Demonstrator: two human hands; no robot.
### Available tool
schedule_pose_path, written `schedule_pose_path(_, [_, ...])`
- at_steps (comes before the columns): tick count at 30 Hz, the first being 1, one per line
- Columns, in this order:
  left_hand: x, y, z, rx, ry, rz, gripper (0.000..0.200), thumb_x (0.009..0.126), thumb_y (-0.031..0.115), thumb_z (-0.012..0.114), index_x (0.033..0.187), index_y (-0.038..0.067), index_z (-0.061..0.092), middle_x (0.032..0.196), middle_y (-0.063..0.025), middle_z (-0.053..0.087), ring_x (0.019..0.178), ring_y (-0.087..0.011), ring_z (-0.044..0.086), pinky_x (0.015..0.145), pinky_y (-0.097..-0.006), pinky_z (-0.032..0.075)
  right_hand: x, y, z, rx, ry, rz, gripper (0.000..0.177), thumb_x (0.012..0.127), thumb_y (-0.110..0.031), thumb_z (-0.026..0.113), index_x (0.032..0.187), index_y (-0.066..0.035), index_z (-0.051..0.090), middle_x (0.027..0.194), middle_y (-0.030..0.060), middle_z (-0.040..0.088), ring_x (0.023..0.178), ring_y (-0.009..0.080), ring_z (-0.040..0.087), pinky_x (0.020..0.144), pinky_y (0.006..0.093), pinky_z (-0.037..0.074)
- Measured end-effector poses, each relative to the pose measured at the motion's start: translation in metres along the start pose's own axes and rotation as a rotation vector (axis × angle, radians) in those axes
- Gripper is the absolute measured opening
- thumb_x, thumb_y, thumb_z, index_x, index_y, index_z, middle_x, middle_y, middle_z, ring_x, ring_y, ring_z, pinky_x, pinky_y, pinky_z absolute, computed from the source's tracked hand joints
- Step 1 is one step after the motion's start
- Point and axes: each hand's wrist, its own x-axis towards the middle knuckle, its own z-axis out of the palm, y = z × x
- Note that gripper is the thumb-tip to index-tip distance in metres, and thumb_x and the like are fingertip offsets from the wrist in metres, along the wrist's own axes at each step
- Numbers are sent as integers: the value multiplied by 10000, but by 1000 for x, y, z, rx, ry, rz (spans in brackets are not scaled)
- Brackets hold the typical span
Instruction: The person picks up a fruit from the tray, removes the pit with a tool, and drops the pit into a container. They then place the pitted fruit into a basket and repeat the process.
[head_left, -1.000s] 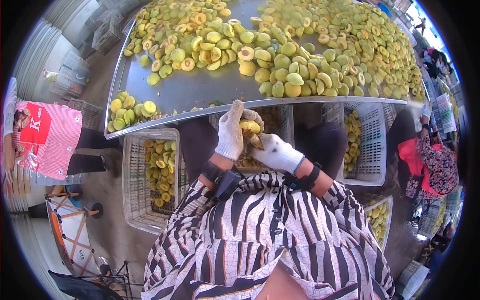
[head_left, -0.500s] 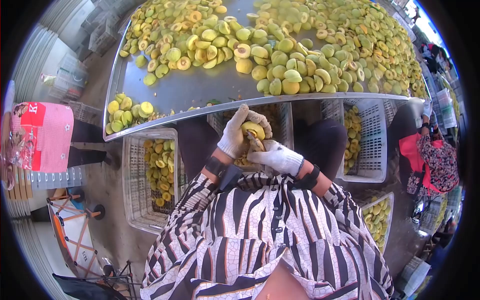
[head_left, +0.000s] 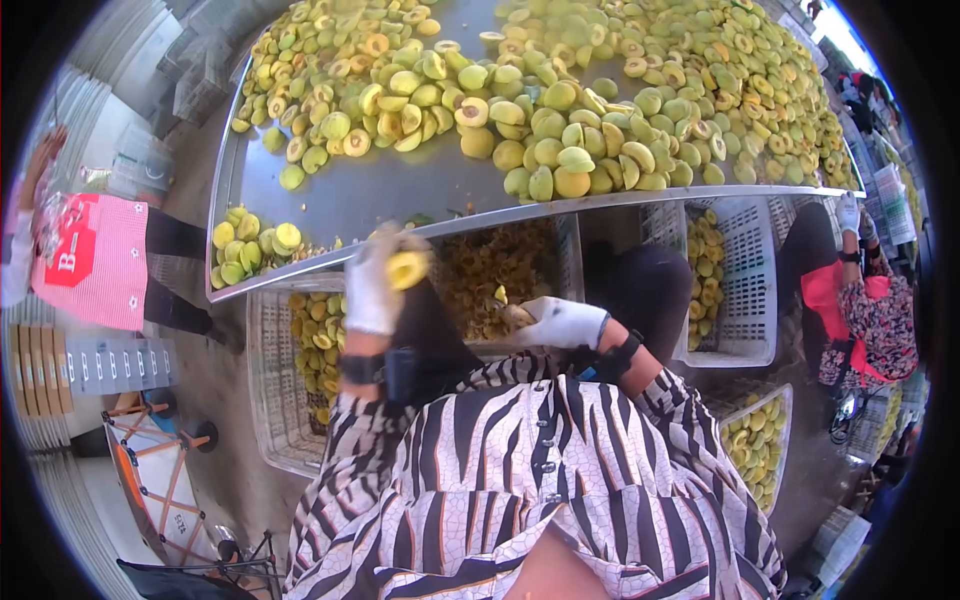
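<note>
My left hand [head_left: 372,295], in a white glove and smeared by motion, is closed around a yellow-green peach half [head_left: 407,269] with a hollow in its cut face. It is over the left crate, just in front of the table edge. My right hand [head_left: 565,323], also gloved, is closed on a small pitting knife [head_left: 518,314], mostly hidden by the fingers. A yellowish bit [head_left: 500,295] shows at the tool's tip. Below and between the hands, a crate [head_left: 568,262] holds brownish pits and scraps [head_left: 490,268].
A metal table [head_left: 345,205] in front carries heaps of cut peaches [head_left: 560,130]. Crates of peach halves stand at left [head_left: 275,440], right [head_left: 750,290] and lower right [head_left: 785,430]. People stand at far left [head_left: 95,260] and far right [head_left: 865,320].
My hands have come apart. The left one moved left with the peach half, away from the tool. My right hand stays near the same place with the tool.
</note>
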Motion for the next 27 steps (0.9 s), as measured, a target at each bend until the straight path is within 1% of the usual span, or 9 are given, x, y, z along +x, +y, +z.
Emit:
schedule_pose_path(1, [-1,-1,-33,539,56,245,238,973,223,617,1000,1,696,881,-94,720,784,-166,681,724,-287,568,6,11,4,-228,144,-18,353,880,-358,684,1026,-38,657,778,88,673,687,193,648,657,314,515])
schedule_pose_path(2, [-3,5,-53,66,248,-225,275,929,263,661,1032,16,721,915,-107,730,857,-200,693,792,-311,554,10,16,5,-455,293,-37,369,880,-370,674,1039,-38,652,789,111,682,691,220,659,668,333,524])
schedule_pose_path(6, [11,2,-91,746,480,-88,410,918,264,682,1225,-6,663,1280,-164,644,1151,-230,606,998,-350,467,10,-7,-2,-24,182,37,416,898,-408,593,1098,-49,655,1017,211,709,944,345,691,823,432,532])
schedule_pose_path(9, [48,9,-32,235,329,-101,533,913,163,713,1387,1,530,1367,-148,591,1254,-253,556,1075,-369,430,25,4,-1,-187,264,8,439,903,-412,581,1158,-59,636,1107,234,689,1043,375,670,880,455,522])
schedule_pose_path(14, [137,-17,89,612,89,-81,823,799,382,790,1456,24,448,1410,-240,534,1309,-382,512,1096,-417,413,28,11,-5,-226,252,1,483,884,-417,591,1188,-43,620,1137,245,679,1065,396,657,905,455,512])
schedule_pose_path(19, [182,-32,156,654,119,-228,930,749,329,822,1491,31,347,1449,-257,468,1287,-405,511,1067,-436,432,21,10,-11,-182,296,64,472,881,-402,588,1182,-40,620,1136,249,678,1071,399,653,905,459,510])
schedule_pose_path(22, [187,-55,148,636,143,-52,906,749,306,814,1483,17,369,1391,-256,526,1233,-380,560,1048,-407,451,24,15,-10,-167,336,33,447,875,-379,600,1167,-41,619,1131,250,677,1057,402,657,895,462,513])
schedule_pose_path(24, [186,-66,126,167,21,-29,686,819,233,754,1396,-20,481,1195,-182,656,1073,-309,640,895,-390,548,27,19,-8,-154,377,-24,437,875,-371,604,1162,-42,620,1129,249,677,1048,402,661,887,462,515])
schedule_pose_path(27, [146,-45,81,-865,-137,-490,406,919,208,639,1258,-1,563,1075,-149,654,1011,-329,633,841,-469,568,19,8,-6,-47,501,-56,418,882,-375,627,1145,-50,619,1069,249,687,1017,419,661,869,468,517])
